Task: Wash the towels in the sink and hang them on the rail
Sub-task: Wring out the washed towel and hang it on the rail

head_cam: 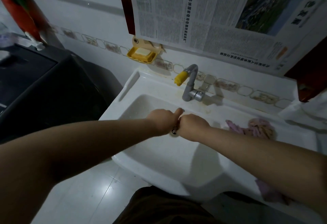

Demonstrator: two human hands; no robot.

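Observation:
Both my hands hang over the white sink [152, 154], curled into fists and pressed knuckle to knuckle just above the drain [174, 132]. My left hand [161, 120] and my right hand [192, 124] show only their backs. The fingers point down and hide whatever lies inside; a thin pale sliver shows between the fists. A pink and cream towel [256, 128] lies crumpled on the sink's right ledge, apart from my hands. More pink cloth [270, 194] hangs over the front right edge under my right forearm. No rail is in view.
A grey tap [190, 86] with a yellow nozzle rises behind the basin; no water runs. A yellow soap dish [141, 55] with a soap bar hangs on the tiled wall. A dark washing machine [44, 86] stands left. Newspaper [194, 11] covers the wall above.

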